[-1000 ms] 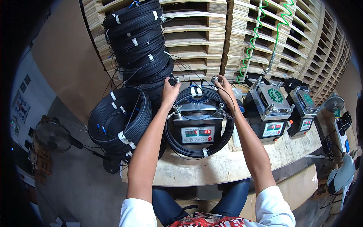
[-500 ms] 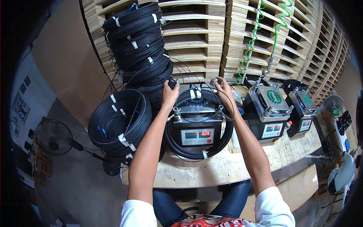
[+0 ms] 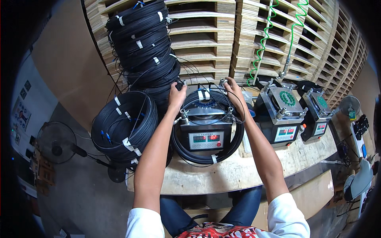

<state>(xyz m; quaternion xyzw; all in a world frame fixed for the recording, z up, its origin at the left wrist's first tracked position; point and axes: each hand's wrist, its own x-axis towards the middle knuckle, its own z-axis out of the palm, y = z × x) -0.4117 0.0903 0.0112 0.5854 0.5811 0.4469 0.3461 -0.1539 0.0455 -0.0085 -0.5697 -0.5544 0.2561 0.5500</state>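
Observation:
In front of me a black and steel polishing machine point(image 3: 206, 141) with a lit red display stands on the bench. A coil of black cable point(image 3: 237, 143) hangs around it, white tape on its top and bottom. Small blue connectors point(image 3: 204, 104) sit in a ring on the machine's top plate. My left hand point(image 3: 177, 95) is closed around the back left corner knob, which the fingers partly hide. At the back right corner my right hand point(image 3: 235, 92) pinches the metal knob point(image 3: 222, 82). Two front corner knobs point(image 3: 229, 115) stand untouched.
Left of the machine lies a wide cable coil point(image 3: 125, 123), with a tall stack of coils point(image 3: 149, 51) behind. Two similar machines point(image 3: 283, 115) stand to the right. Wooden pallets point(image 3: 194, 43) rise behind the bench point(image 3: 190, 180). A fan point(image 3: 57, 142) stands at far left.
My right hand's fingers have come in closer around the back right knob. My left hand stays at the back left knob. The whole view has shifted slightly.

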